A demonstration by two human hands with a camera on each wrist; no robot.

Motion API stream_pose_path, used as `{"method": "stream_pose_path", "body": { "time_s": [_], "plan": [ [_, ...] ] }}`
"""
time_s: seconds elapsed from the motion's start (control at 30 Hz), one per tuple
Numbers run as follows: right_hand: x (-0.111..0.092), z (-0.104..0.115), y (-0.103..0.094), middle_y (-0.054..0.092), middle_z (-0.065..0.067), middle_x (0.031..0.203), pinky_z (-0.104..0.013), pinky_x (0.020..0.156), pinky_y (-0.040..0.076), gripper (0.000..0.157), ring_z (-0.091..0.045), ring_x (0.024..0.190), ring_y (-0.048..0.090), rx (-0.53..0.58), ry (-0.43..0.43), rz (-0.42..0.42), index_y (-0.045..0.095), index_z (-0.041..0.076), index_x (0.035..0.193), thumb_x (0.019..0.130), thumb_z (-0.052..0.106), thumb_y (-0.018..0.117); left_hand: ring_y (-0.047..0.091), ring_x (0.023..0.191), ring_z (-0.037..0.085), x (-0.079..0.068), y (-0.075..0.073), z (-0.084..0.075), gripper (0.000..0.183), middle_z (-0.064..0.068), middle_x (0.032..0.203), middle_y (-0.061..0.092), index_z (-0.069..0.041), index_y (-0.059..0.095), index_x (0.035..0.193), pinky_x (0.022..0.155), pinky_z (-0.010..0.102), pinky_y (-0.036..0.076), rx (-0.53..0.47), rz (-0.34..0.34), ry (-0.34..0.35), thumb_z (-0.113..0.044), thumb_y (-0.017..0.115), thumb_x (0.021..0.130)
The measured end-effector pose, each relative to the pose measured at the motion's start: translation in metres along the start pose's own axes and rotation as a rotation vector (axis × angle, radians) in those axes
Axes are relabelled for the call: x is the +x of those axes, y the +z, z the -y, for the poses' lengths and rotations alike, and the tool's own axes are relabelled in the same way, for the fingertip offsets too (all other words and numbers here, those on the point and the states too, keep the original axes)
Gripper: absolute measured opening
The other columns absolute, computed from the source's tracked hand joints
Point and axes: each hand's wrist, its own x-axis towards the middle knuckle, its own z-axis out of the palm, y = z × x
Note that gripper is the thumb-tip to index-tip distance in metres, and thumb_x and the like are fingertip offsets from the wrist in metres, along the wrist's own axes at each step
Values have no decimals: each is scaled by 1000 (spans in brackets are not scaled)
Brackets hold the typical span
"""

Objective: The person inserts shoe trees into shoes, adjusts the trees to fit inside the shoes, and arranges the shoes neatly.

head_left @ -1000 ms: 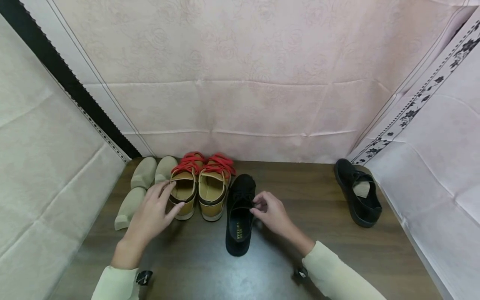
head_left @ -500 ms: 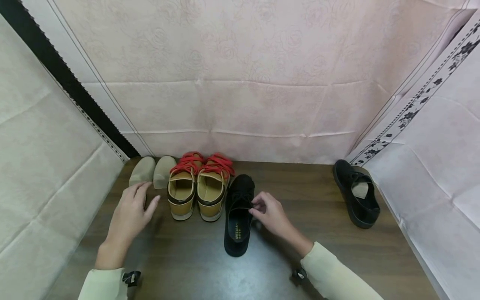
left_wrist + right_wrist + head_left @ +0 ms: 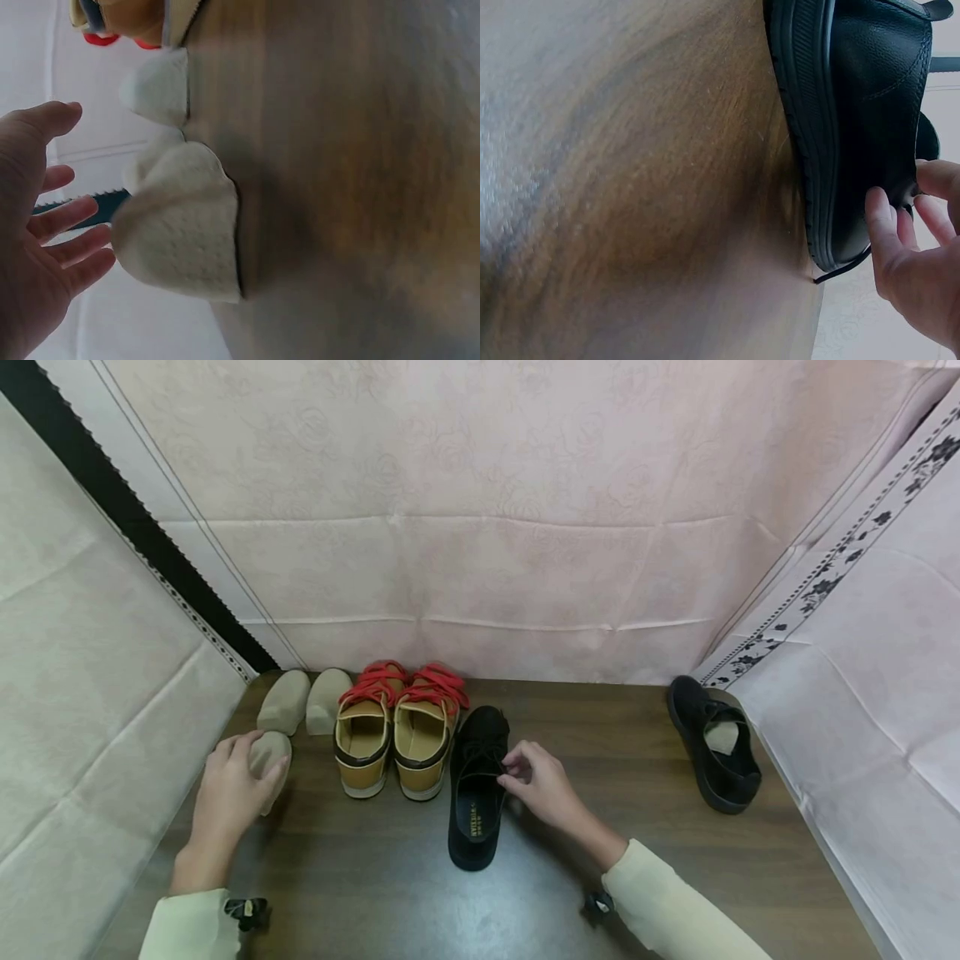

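Note:
My left hand (image 3: pixel 228 797), fingers spread and slightly bent, hovers over the nearest cream shoe insert (image 3: pixel 272 756) at the left. In the left wrist view its fingertips come right up to the rounded, dotted insert (image 3: pixel 180 225). Two more cream inserts lie behind: one cream insert (image 3: pixel 283 703) by the wall and another cream insert (image 3: pixel 327 702) beside it. My right hand (image 3: pixel 543 785) pinches the side edge of a black lace-up shoe (image 3: pixel 477 752), near its laces. The right wrist view shows the thumb and fingers at the black leather edge, with a loose lace end hanging down.
Between the inserts and the black shoe stand two tan shoes with red laces, the left tan shoe (image 3: pixel 363 739) and the right tan shoe (image 3: pixel 422 739). A second black shoe (image 3: pixel 716 747), a pale insert inside, stands far right. Cloth-covered walls (image 3: pixel 480 572) enclose the wooden floor (image 3: pixel 360 877).
My left hand has moved left, from over the left tan shoe to the nearest cream insert. The right hand stays at the black shoe, which has not moved.

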Motion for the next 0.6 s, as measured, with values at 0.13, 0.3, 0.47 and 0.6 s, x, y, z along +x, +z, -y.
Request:
{"method": "stream_pose_path", "body": {
  "time_s": [0.13, 0.3, 0.47, 0.6],
  "plan": [
    [1, 1, -1, 63, 0, 104, -25, 81, 58, 19, -13, 95, 66, -4, 13, 0, 65, 14, 103, 92, 8, 78, 45, 122, 59, 1, -1, 7, 60, 40, 136, 46, 7, 52, 140, 93, 73, 41, -1, 91, -80, -25, 74, 95],
    [3, 1, -2, 63, 0, 104, -25, 82, 58, 19, -13, 95, 66, -6, 21, 10, 64, 15, 104, 92, 8, 78, 45, 120, 60, -1, -3, 14, 66, 41, 137, 44, 8, 50, 141, 93, 73, 41, 12, 153, -149, -32, 74, 95],
    [3, 0, -1, 63, 0, 104, -24, 82, 58, 20, -12, 95, 65, -13, 29, 22, 64, 15, 105, 92, 8, 78, 42, 119, 65, -8, -6, 19, 71, 45, 137, 40, 11, 48, 141, 93, 74, 40, 33, 215, -233, -33, 76, 92],
    [3, 0, 0, 63, 0, 105, -24, 83, 58, 21, -12, 95, 65, -5, 47, 28, 64, 16, 105, 92, 8, 78, 42, 116, 67, -12, -5, 20, 70, 48, 133, 40, 13, 49, 137, 91, 74, 40, 33, 225, -268, -28, 78, 89]
  ]
}}
